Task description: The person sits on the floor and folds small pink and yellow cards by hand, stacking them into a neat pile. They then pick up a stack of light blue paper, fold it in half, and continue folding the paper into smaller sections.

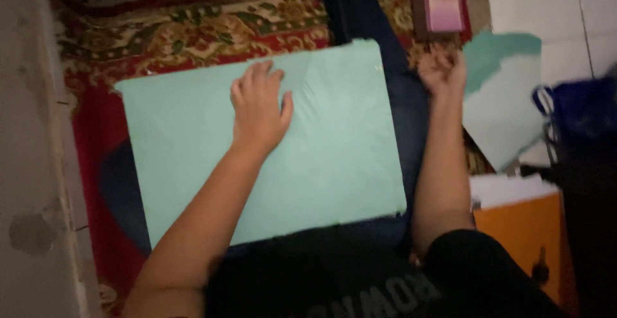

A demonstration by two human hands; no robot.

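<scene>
A large mint-green sheet lies flat across my lap and the patterned rug. My left hand rests palm down on its upper middle, fingers spread. My right hand is off the sheet to the right, fingers curled and blurred, just beside a smaller torn mint-green sheet. Whether it holds anything I cannot tell.
A red patterned rug covers the floor, with bare grey floor on the left. An orange sheet with white paper on it lies at lower right. A dark blue bag sits at right, a pink booklet at top.
</scene>
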